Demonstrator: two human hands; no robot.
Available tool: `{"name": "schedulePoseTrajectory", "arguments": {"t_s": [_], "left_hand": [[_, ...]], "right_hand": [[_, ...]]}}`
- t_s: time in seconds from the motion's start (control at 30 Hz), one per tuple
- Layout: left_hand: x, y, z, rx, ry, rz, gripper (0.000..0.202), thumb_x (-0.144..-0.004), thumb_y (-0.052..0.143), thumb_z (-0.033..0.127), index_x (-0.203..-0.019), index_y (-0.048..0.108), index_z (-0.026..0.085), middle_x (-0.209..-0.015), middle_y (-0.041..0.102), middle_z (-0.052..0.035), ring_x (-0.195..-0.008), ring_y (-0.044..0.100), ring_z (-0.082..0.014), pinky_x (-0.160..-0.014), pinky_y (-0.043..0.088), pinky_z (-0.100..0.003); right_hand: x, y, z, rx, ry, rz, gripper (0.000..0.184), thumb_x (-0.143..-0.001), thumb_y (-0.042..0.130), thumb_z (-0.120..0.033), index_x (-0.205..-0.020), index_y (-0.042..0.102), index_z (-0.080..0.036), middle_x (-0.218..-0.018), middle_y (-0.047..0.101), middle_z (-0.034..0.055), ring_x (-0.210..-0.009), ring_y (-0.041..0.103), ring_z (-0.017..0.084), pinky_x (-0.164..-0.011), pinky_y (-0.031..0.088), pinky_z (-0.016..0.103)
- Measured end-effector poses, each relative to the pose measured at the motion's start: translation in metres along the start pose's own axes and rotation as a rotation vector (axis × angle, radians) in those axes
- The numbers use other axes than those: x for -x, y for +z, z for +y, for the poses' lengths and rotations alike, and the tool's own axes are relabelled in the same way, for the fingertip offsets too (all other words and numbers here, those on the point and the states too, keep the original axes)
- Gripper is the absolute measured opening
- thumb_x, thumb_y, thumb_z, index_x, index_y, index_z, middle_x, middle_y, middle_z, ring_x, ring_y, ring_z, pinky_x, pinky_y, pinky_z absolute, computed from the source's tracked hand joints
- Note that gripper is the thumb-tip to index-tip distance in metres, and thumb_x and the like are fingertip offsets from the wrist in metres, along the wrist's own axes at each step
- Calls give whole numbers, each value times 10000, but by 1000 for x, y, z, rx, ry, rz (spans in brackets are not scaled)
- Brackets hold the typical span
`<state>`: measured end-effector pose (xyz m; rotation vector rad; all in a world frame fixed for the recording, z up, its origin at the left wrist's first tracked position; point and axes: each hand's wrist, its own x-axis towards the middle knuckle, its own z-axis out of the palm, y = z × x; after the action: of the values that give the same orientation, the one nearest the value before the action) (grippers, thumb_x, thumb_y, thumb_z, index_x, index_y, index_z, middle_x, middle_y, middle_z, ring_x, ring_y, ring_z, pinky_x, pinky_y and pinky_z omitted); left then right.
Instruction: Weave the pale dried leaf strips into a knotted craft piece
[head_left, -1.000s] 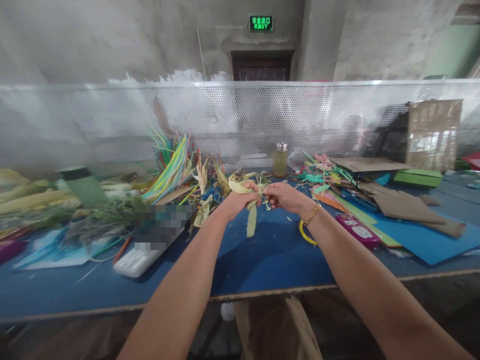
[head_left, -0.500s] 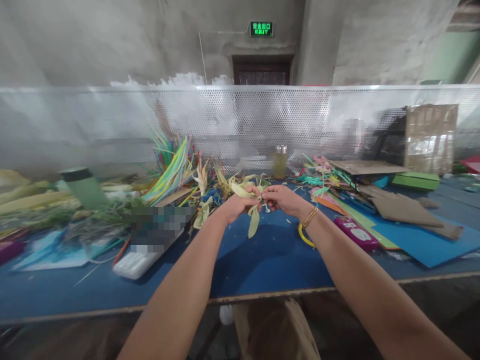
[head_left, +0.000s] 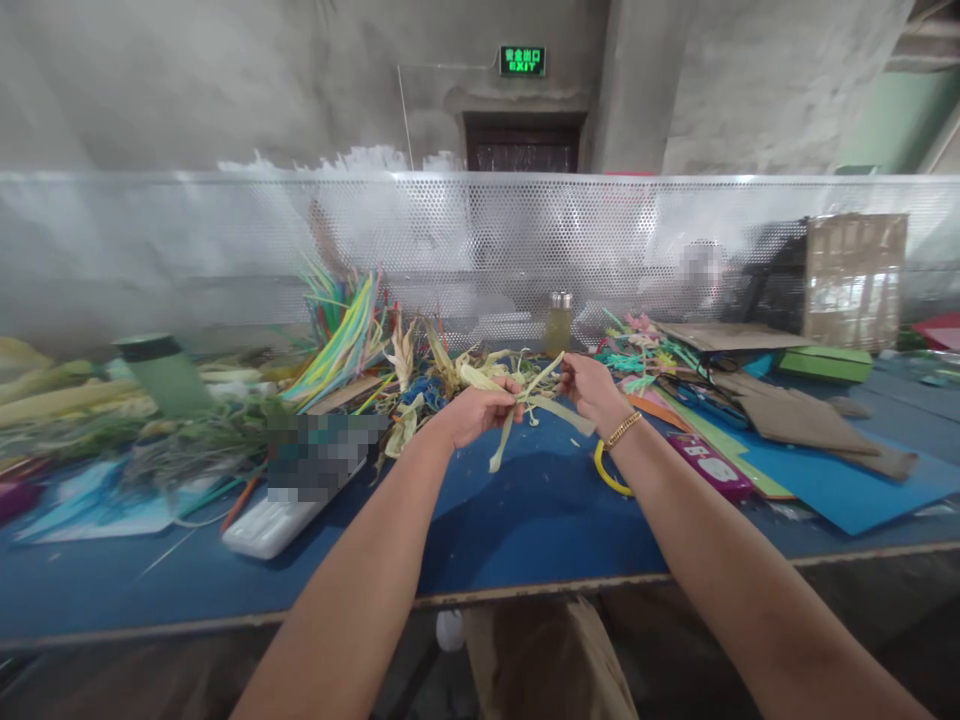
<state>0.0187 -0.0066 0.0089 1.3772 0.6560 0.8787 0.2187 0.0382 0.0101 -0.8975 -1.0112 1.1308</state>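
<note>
Several pale yellow-green strips of corn husk (head_left: 561, 412) are gathered above the blue table. My left hand (head_left: 484, 410) pinches the bunch where the strips cross; one strip hangs below it and another points right. My right hand (head_left: 589, 388) grips the upper end of one strip, stretched up and right from the left fingers. A gold-coloured bracelet (head_left: 624, 430) circles the right wrist. Just past the hands lie more dried husks (head_left: 480, 372). Below the right wrist lies a yellow ring (head_left: 609, 472), possibly a roll of tape, partly hidden by the forearm.
At left are a phone-like device (head_left: 292, 505), a green cup (head_left: 169, 380) and colourful strips (head_left: 349, 340). A jar (head_left: 559, 322) stands behind the hands. To the right lie a purple case (head_left: 711, 468), blue paper (head_left: 847, 495) and cardboard (head_left: 806, 415). A perforated metal screen (head_left: 420, 230) borders the back.
My right hand has moved right and up from the left hand, drawing a husk strip out straight. The left hand stays nearly in place, and the strips now spread apart.
</note>
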Motion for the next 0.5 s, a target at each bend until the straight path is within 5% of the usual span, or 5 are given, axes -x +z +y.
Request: {"name": "schedulePoseTrajectory", "arguments": {"t_s": [0.23,0.37,0.5], "left_hand": [[-5,2,0,106,106,86,212,-649,644,109,-843,574,161,-701,573,9,-632,559,-97,-661,443,-245],[-6,0,-1,64,149,105,167,-702,642,163,-863,601,159,-716,574,4,-635,542,-99,-628,432,-249],[-5,0,0,-15,157,137,131,-734,640,223,-847,604,166,-678,538,5,-629,514,-108,-557,384,-242]], "right_hand": [[23,15,-7,-28,291,-379,107,-806,558,-260,-754,578,-169,-654,591,13,-495,491,86,-467,436,215],[31,20,-6,31,172,-480,225,-655,549,-119,-846,656,-175,-668,617,2,-547,517,99,-509,438,220],[33,20,-4,56,61,-514,212,-658,650,-212,-866,677,-179,-656,595,-13,-567,499,94,-553,432,235]]}}
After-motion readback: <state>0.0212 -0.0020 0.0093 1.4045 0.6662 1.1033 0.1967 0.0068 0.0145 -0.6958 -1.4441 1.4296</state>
